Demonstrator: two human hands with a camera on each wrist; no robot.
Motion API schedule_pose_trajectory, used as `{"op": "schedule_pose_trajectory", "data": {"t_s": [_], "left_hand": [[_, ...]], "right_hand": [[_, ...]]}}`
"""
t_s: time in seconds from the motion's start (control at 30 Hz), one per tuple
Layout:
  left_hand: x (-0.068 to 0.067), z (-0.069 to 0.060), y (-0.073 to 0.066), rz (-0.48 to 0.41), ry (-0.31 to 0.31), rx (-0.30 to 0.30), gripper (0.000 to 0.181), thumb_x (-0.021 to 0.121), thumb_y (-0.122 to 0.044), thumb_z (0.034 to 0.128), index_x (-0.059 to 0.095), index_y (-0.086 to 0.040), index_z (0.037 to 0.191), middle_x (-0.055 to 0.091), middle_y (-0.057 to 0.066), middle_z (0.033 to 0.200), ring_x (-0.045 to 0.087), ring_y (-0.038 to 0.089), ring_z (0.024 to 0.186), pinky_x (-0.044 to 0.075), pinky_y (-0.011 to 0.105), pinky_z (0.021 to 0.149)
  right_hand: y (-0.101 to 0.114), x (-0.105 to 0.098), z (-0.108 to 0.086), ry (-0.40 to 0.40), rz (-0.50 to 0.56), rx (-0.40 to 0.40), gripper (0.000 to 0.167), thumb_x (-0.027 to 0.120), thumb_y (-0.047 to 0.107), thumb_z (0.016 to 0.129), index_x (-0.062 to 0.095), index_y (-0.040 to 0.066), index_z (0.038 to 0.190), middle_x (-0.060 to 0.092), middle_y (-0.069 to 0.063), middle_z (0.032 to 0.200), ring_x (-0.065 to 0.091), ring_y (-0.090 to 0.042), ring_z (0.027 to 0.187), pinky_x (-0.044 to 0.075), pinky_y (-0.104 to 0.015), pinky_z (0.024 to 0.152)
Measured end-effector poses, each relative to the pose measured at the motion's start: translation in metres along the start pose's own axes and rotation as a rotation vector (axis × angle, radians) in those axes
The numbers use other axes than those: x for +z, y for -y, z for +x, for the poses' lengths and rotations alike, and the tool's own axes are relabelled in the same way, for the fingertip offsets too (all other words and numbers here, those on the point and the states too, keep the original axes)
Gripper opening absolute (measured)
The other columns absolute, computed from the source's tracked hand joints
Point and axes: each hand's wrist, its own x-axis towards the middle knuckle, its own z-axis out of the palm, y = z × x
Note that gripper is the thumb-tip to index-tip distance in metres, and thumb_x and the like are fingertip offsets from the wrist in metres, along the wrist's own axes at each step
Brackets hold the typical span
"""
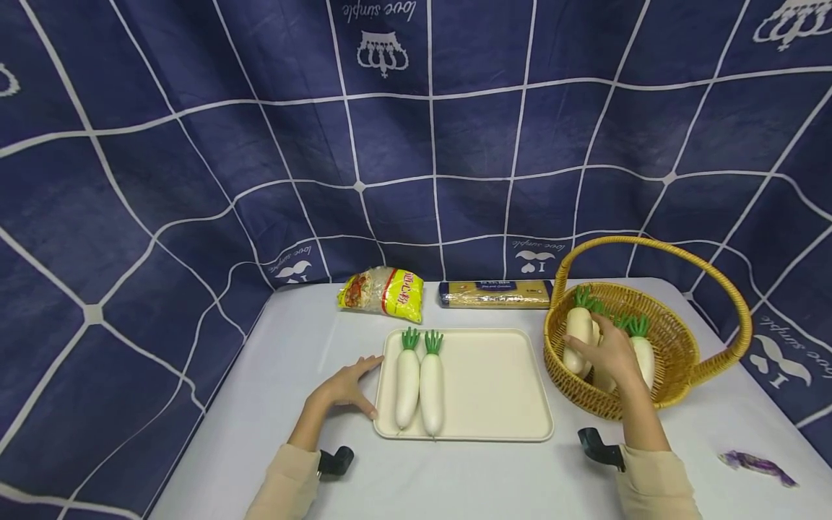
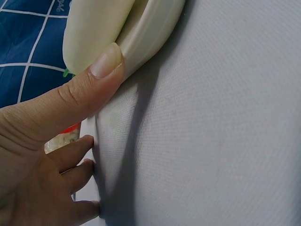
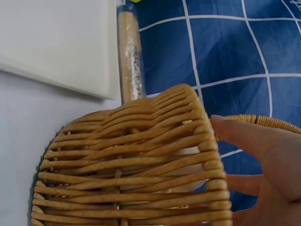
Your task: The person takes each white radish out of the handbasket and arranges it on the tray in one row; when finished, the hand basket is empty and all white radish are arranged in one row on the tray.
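Two white radishes with green tops, a left radish (image 1: 407, 386) and a right radish (image 1: 432, 393), lie side by side on a cream tray (image 1: 494, 383). My left hand (image 1: 344, 386) is spread at the tray's left edge, its thumb (image 2: 106, 63) against the rim. Over the wicker basket (image 1: 676, 347), my right hand (image 1: 614, 350) reaches in among several more radishes. Its thumb crosses in front of a radish (image 1: 580, 323) by the basket's left wall. In the right wrist view, the thumb and fingers look extended and apart; the wicker (image 3: 141, 174) hides the fingertips.
Behind the tray lie a yellow food bag (image 1: 383, 292) and a long noodle-like packet (image 1: 495, 295). A tall handle (image 1: 731, 289) arches over the basket. One purple wrapper (image 1: 757, 466) lies at the table's right. Blue checked cloth (image 1: 468, 144) hangs behind the table.
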Motion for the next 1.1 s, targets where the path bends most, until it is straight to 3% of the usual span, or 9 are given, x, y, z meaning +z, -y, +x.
{"op": "schedule_pose_trajectory", "data": {"t_s": [0.27,0.6,1.1], "left_hand": [[-0.0005,0.0008,0.0,-0.007,0.001,0.003,0.111,0.092,-0.018,0.0463,0.039,-0.011,0.144,0.031,0.018,0.15,0.021,0.04,0.139,0.02,0.061,0.11],[0.001,0.0011,0.0009,-0.011,-0.007,0.001,0.111,0.092,-0.018,0.0452,0.04,-0.011,0.143,0.032,0.018,0.149,0.022,0.039,0.139,0.02,0.06,0.11],[0.0017,0.0024,0.003,0.005,-0.004,-0.002,0.111,0.092,-0.019,0.0455,0.04,-0.011,0.143,0.032,0.018,0.15,0.022,0.039,0.139,0.02,0.061,0.11]], "right_hand": [[-0.0046,-0.0001,0.0012,0.094,0.011,0.036,0.084,0.055,0.038,0.092,0.015,-0.018,0.14,0.043,-0.046,0.123,0.046,-0.058,0.109,0.046,-0.062,0.082],[-0.0071,0.0023,0.0035,0.054,0.042,0.021,0.082,0.058,0.034,0.09,0.018,-0.019,0.139,0.048,-0.046,0.114,0.053,-0.055,0.101,0.051,-0.057,0.076],[-0.0072,0.0004,-0.0023,0.028,0.099,0.059,0.084,0.056,0.037,0.091,0.014,-0.016,0.142,0.048,-0.045,0.117,0.052,-0.055,0.104,0.051,-0.057,0.079]]}}
